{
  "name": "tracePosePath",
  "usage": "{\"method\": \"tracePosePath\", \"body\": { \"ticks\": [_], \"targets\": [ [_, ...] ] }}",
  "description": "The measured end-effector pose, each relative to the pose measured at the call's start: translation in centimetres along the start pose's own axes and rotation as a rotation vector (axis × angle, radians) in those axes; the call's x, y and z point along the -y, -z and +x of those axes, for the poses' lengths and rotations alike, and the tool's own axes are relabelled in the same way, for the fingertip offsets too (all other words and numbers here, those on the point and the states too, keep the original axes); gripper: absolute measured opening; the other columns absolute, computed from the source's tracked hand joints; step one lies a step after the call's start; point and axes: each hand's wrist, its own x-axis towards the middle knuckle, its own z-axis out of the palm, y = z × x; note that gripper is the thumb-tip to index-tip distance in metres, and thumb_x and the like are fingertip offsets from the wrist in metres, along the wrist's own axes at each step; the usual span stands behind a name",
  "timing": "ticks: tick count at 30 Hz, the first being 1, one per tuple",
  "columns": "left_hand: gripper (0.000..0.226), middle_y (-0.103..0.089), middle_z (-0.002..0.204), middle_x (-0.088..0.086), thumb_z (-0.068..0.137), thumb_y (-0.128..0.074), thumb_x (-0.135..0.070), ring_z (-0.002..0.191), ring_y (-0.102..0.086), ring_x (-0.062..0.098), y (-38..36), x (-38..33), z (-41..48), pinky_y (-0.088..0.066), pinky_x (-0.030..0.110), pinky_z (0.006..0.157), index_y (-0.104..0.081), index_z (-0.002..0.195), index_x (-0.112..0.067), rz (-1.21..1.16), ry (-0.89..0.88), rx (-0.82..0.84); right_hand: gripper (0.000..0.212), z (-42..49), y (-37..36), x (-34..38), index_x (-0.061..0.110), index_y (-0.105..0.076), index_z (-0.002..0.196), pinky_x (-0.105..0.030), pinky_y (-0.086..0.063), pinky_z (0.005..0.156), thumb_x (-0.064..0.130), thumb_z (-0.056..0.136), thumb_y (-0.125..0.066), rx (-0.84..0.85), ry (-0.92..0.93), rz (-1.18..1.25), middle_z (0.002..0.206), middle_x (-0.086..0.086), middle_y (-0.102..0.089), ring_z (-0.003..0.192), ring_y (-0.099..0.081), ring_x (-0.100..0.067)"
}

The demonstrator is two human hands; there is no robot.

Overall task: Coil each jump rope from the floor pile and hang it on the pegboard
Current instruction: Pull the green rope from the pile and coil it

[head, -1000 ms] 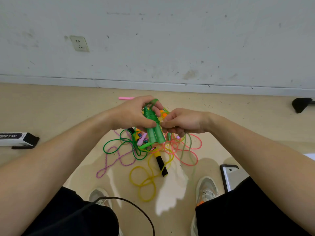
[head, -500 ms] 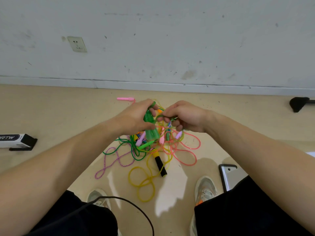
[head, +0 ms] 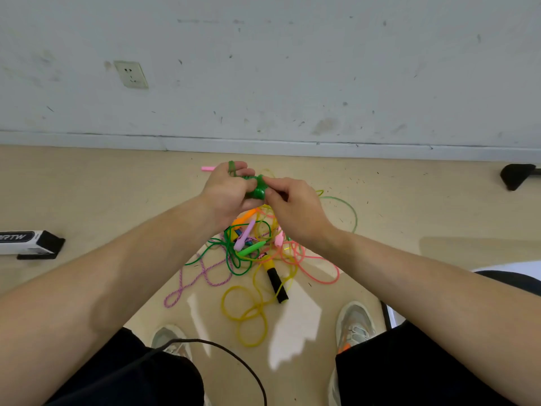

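Note:
My left hand (head: 227,191) grips the green jump rope (head: 257,189) by its handles, with a turn of green cord looped over the index finger. My right hand (head: 289,205) pinches the cord right beside those handles. A pale green loop of the same rope trails down to the floor at the right. Below my hands lies the floor pile (head: 257,253) of tangled ropes: dark green, pink, yellow, purple braided, and a black-and-yellow handle (head: 276,281). No pegboard is in view.
A single pink handle (head: 208,168) lies near the wall base. A black-and-white box (head: 29,244) sits at the left, a black stand foot (head: 516,175) at the far right. My shoes (head: 352,325) flank the pile, and a black cable (head: 234,358) runs across my lap.
Both hands rose and moved away from me with the green rope. The handles, upright a second ago, are now tucked in my left fist, and my right hand closed in against them.

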Motion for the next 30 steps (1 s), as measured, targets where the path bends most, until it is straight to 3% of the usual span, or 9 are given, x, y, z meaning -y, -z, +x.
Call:
{"method": "tracePosePath", "body": {
  "ticks": [5, 7, 10, 13, 17, 19, 21, 25, 30],
  "targets": [
    [0.029, -0.056, 0.098, 0.001, 0.095, -0.053, 0.009, 0.085, -0.060, 0.015, -0.7, 0.2, 0.2, -0.056, 0.026, 0.055, -0.046, 0.117, -0.009, 0.004, -0.107, -0.164, 0.017, -0.9, -1.2, 0.1, 0.007, -0.063, 0.082, -0.030, -0.033, 0.061, 0.008, 0.095, -0.052, -0.119, 0.209, -0.150, 0.065, -0.001, -0.053, 0.063, -0.041, -0.015],
    [0.027, -0.056, 0.094, 0.000, 0.095, -0.053, 0.008, 0.091, -0.059, 0.020, -0.8, -0.2, 0.6, -0.057, 0.029, 0.062, -0.048, 0.117, -0.008, -0.048, -0.119, -0.205, 0.021, -1.7, -1.9, 0.5, 0.012, -0.052, 0.076, -0.031, -0.030, 0.060, 0.010, 0.097, -0.050, -0.089, 0.257, -0.171, 0.064, 0.003, -0.047, 0.063, -0.036, -0.014],
    [0.033, -0.055, 0.098, 0.004, 0.094, -0.051, 0.011, 0.100, -0.059, 0.028, -0.6, -1.0, 0.6, -0.057, 0.049, 0.091, -0.048, 0.124, -0.003, -0.169, -0.023, -0.176, 0.019, -2.0, -2.4, 0.3, 0.010, -0.052, 0.078, -0.037, -0.033, 0.061, 0.010, 0.097, -0.048, -0.072, 0.251, -0.211, 0.065, -0.001, -0.048, 0.064, -0.039, -0.019],
    [0.042, -0.057, 0.121, 0.017, 0.093, -0.063, 0.004, 0.107, -0.068, 0.035, 0.0, -2.1, 0.2, -0.062, 0.045, 0.077, -0.045, 0.131, 0.006, -0.254, 0.039, -0.079, 0.020, -1.4, -1.9, -0.2, 0.005, -0.065, 0.091, -0.039, -0.040, 0.066, 0.012, 0.098, -0.047, -0.080, 0.233, -0.249, 0.069, -0.008, -0.059, 0.066, -0.047, -0.018],
    [0.060, -0.052, 0.131, 0.015, 0.085, -0.074, -0.002, 0.109, -0.068, 0.032, 0.2, -2.2, -0.1, -0.063, 0.041, 0.077, -0.041, 0.134, 0.007, -0.189, 0.002, -0.047, 0.024, -1.7, -1.5, -0.2, -0.004, -0.066, 0.092, -0.029, -0.044, 0.065, 0.010, 0.100, -0.048, -0.021, 0.179, -0.168, 0.073, -0.017, -0.065, 0.055, -0.055, 0.010],
    [0.049, -0.054, 0.132, 0.017, 0.085, -0.072, 0.005, 0.109, -0.068, 0.033, 0.6, -2.1, 0.1, -0.063, 0.040, 0.073, -0.045, 0.126, 0.005, -0.169, -0.003, -0.055, 0.021, -1.4, -1.1, -0.5, 0.003, -0.069, 0.090, -0.018, -0.040, 0.059, 0.012, 0.099, -0.052, -0.039, 0.093, -0.128, 0.068, -0.006, -0.063, 0.053, -0.052, 0.006],
    [0.040, -0.059, 0.130, 0.022, 0.085, -0.071, 0.006, 0.104, -0.071, 0.034, 1.3, -2.4, 0.3, -0.062, 0.038, 0.071, -0.050, 0.117, 0.001, -0.183, 0.011, -0.012, 0.026, -0.5, -0.1, -1.2, 0.010, -0.069, 0.084, -0.021, -0.034, 0.053, 0.023, 0.100, -0.054, 0.028, -0.018, -0.130, 0.058, 0.007, -0.053, 0.051, -0.045, -0.005],
    [0.014, -0.067, 0.088, 0.007, 0.088, -0.067, 0.002, 0.082, -0.074, 0.026, 1.9, -2.9, -0.5, -0.062, 0.035, 0.074, -0.060, 0.094, -0.008, 0.006, 0.030, 0.157, 0.048, 0.8, 2.3, -2.3, 0.008, -0.067, 0.070, -0.018, -0.027, 0.042, 0.045, 0.098, -0.056, 0.230, -0.190, -0.185, 0.037, 0.012, -0.040, 0.039, -0.037, -0.006],
    [0.038, -0.063, 0.098, -0.006, 0.085, -0.072, 0.002, 0.082, -0.071, 0.015, 1.9, -2.1, -1.6, -0.063, 0.037, 0.067, -0.059, 0.119, -0.009, 0.368, -0.052, 0.270, 0.040, 2.2, 4.2, -3.2, 0.006, -0.056, 0.063, -0.024, -0.027, 0.050, 0.032, 0.090, -0.069, 0.212, -0.159, -0.197, 0.053, 0.006, -0.038, 0.049, -0.031, -0.007]
  ]
}}
